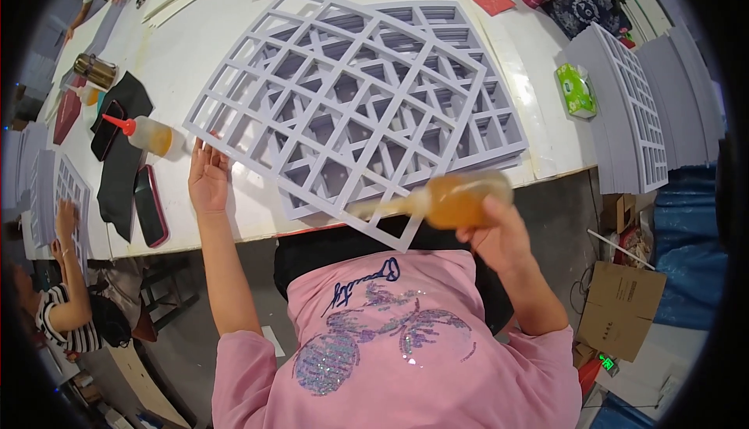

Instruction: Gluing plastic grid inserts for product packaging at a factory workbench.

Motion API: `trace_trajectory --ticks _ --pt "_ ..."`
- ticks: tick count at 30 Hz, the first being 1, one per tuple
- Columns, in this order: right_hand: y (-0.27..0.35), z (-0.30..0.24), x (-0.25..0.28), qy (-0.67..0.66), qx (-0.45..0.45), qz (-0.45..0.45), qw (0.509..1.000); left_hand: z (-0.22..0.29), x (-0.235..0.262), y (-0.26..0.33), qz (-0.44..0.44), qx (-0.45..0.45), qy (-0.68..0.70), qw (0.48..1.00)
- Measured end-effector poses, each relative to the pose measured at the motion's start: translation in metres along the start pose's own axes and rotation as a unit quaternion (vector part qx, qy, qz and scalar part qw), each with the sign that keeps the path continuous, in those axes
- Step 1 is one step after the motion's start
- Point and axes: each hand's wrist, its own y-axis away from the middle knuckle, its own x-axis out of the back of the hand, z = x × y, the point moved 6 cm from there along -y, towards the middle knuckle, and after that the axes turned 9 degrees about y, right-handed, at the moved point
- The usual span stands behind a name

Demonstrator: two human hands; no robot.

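A white table (168, 62) carried a stack of frames (499, 150) beneath the askew grid frame (384, 126). Over the grid frame's near corner, my right hand (499, 234) gripped an amber-filled bottle (466, 202); my left hand (209, 181) met its left corner, whether pinching I couldn't tell.

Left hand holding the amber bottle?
No, the right hand grips the amber bottle; the left hand is at the edge of the pale lattice panel.
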Motion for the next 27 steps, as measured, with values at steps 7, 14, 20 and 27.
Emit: trace_trajectory --ticks 7,14,20,27 --pt "-0.026 -0.085 0.118 0.054 0.217 0.253 0.941 0.008 0.023 -0.002 -0.034 0.02 0.004 0.999" --pt "-0.049 -0.12 0.155 0.107 0.247 0.291 0.918 0.006 0.015 -0.005 -0.001 0.015 -0.003 1.0" --pt "-0.061 -0.122 0.148 0.161 0.234 0.314 0.906 0.004 0.013 -0.003 0.011 0.011 0.004 1.0" --pt "-0.016 -0.083 0.12 0.178 0.165 0.213 0.947 0.005 0.015 -0.001 -0.001 0.018 0.006 1.0"
